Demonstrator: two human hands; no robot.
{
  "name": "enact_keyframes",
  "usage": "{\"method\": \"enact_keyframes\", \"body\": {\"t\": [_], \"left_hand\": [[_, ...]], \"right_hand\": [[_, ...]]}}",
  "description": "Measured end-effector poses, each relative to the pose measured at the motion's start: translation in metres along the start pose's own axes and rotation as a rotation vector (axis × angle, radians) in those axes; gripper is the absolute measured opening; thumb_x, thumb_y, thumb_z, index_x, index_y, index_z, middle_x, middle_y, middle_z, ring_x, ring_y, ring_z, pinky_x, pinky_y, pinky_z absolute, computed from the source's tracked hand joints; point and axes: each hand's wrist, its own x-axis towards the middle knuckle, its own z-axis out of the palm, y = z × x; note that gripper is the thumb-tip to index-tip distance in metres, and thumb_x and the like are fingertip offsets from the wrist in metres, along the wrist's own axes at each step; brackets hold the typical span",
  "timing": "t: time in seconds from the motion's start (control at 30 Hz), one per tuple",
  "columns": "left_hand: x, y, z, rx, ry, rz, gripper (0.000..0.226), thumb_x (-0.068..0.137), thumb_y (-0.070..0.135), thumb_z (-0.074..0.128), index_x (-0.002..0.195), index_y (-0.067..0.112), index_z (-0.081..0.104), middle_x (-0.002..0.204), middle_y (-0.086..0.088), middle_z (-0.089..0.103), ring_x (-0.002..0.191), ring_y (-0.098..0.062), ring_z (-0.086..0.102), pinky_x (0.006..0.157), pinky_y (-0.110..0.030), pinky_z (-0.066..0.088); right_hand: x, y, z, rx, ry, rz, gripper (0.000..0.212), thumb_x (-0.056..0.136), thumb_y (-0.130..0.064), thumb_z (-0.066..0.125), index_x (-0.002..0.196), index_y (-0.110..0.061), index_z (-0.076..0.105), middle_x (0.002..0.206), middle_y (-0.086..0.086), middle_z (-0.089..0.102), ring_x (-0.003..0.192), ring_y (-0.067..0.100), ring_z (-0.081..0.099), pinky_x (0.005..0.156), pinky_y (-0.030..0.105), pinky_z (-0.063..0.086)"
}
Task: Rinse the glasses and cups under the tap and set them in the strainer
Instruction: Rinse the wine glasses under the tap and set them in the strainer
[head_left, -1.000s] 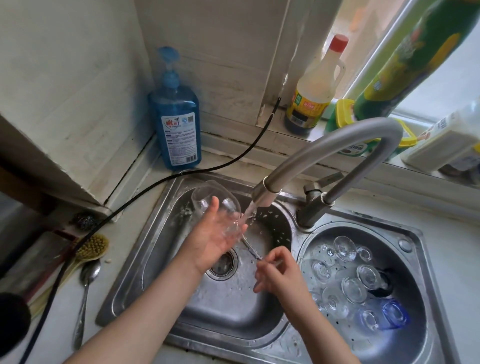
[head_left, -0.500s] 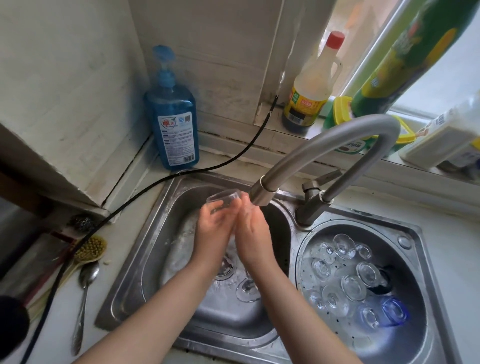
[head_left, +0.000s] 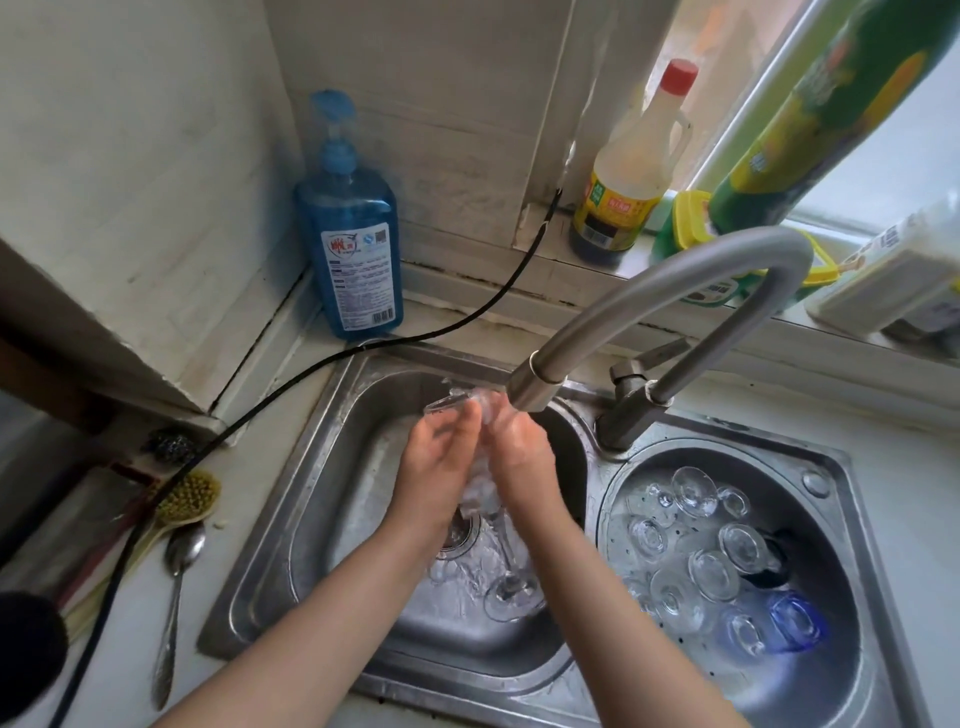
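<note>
A clear stemmed glass (head_left: 511, 592) stands upright under the tap spout (head_left: 535, 382), bowl up, foot low over the left sink basin (head_left: 332, 525). My left hand (head_left: 436, 462) and my right hand (head_left: 519, 457) cup its bowl from either side. Water runs over both hands and down the stem. The round strainer (head_left: 826, 670) in the right basin holds several upturned clear glasses (head_left: 714, 574) and a blue glass (head_left: 795, 621).
A blue soap pump bottle (head_left: 350, 244) stands behind the sink at the wall. A black cable (head_left: 291, 379) crosses the counter. A brush (head_left: 182, 501) and spoon (head_left: 174, 597) lie at the left. Bottles (head_left: 628, 176) line the window sill.
A second ago my left hand held the glass tilted on its side and my right pinched the stem. Both hands have since closed round the upright bowl under the spout.
</note>
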Motion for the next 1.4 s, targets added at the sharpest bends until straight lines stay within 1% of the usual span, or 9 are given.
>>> {"method": "enact_keyframes", "body": {"t": [0.07,0.23,0.37,0.6,0.73,0.97,1.17,1.27,1.4], "left_hand": [[-0.004,0.001,0.002,0.017,-0.033,-0.005,0.077,0.067,0.060,0.065,0.121,0.006,0.054,0.109,-0.010,0.071,0.094,-0.019,0.070,0.077,-0.030,0.056],[-0.005,0.007,0.000,-0.005,-0.055,-0.025,0.074,0.067,0.059,0.067,0.121,0.010,0.054,0.103,-0.009,0.072,0.096,-0.025,0.070,0.085,-0.043,0.056],[-0.001,0.010,0.010,0.036,0.001,-0.021,0.080,0.056,0.064,0.073,0.115,0.013,0.055,0.102,-0.002,0.070,0.097,-0.017,0.068,0.086,-0.032,0.053],[0.006,0.025,0.017,0.062,-0.158,-0.013,0.026,0.077,0.026,0.076,0.092,0.011,0.061,0.087,-0.005,0.067,0.092,-0.025,0.063,0.081,-0.029,0.054],[0.011,0.032,0.005,0.021,-0.311,-0.043,0.078,0.043,0.068,0.083,0.097,0.013,0.069,0.097,-0.012,0.072,0.095,-0.027,0.069,0.092,-0.043,0.052],[-0.005,0.008,0.021,0.208,0.078,0.142,0.088,0.044,0.056,0.077,0.119,0.027,0.038,0.116,-0.003,0.058,0.103,-0.012,0.063,0.086,-0.028,0.052],[-0.016,0.017,-0.019,0.433,0.015,0.326,0.091,0.062,0.062,0.075,0.137,0.033,0.033,0.133,0.006,0.047,0.117,-0.006,0.052,0.094,-0.022,0.047],[-0.014,0.038,-0.042,0.864,0.000,0.679,0.057,0.074,0.071,0.058,0.105,0.024,0.064,0.111,0.012,0.059,0.113,-0.004,0.050,0.096,-0.024,0.040],[-0.007,0.062,-0.044,1.210,-0.150,0.718,0.049,0.072,0.071,0.055,0.080,0.027,0.073,0.094,0.016,0.066,0.109,-0.004,0.052,0.100,-0.028,0.031]], "right_hand": [[0.006,-0.002,-0.012,0.128,-0.114,0.246,0.044,0.083,-0.061,0.046,0.085,-0.021,0.064,0.099,0.007,0.071,0.091,0.019,0.067,0.084,0.033,0.053],[-0.038,0.031,-0.021,0.199,-0.284,0.045,0.070,0.090,-0.070,0.015,0.100,-0.029,0.070,0.091,-0.001,0.075,0.089,0.009,0.070,0.079,0.019,0.052],[-0.053,0.054,-0.008,0.121,-0.151,0.105,0.082,0.075,-0.086,0.016,0.084,-0.022,0.065,0.058,-0.007,0.058,0.057,0.005,0.053,0.060,0.022,0.043],[-0.046,0.049,-0.010,0.389,-0.115,0.324,0.081,0.069,-0.090,0.010,0.052,-0.022,0.051,0.042,-0.011,0.030,0.039,0.006,0.023,0.043,0.021,0.020],[-0.039,0.042,-0.021,0.610,-0.368,0.454,0.080,0.079,-0.080,0.002,0.052,-0.018,0.045,0.043,-0.006,0.021,0.037,0.008,0.015,0.038,0.019,0.013],[-0.029,0.044,0.002,0.317,-0.190,0.224,0.082,0.060,-0.097,0.023,0.065,-0.020,0.050,0.047,-0.010,0.037,0.047,0.007,0.031,0.047,0.022,0.025],[-0.033,0.047,-0.025,0.150,-0.156,-0.076,0.061,0.084,-0.067,0.052,0.096,-0.007,0.059,0.075,-0.003,0.050,0.065,0.001,0.044,0.063,0.017,0.039],[-0.025,0.041,-0.042,0.061,-0.220,-0.121,0.039,0.077,-0.058,0.068,0.092,-0.024,0.059,0.071,-0.015,0.054,0.063,-0.002,0.045,0.063,0.013,0.039],[-0.020,0.034,-0.062,-0.209,-0.160,-0.199,0.041,0.060,-0.064,0.068,0.088,-0.038,0.052,0.073,-0.016,0.059,0.064,0.001,0.052,0.062,0.017,0.042]]}}
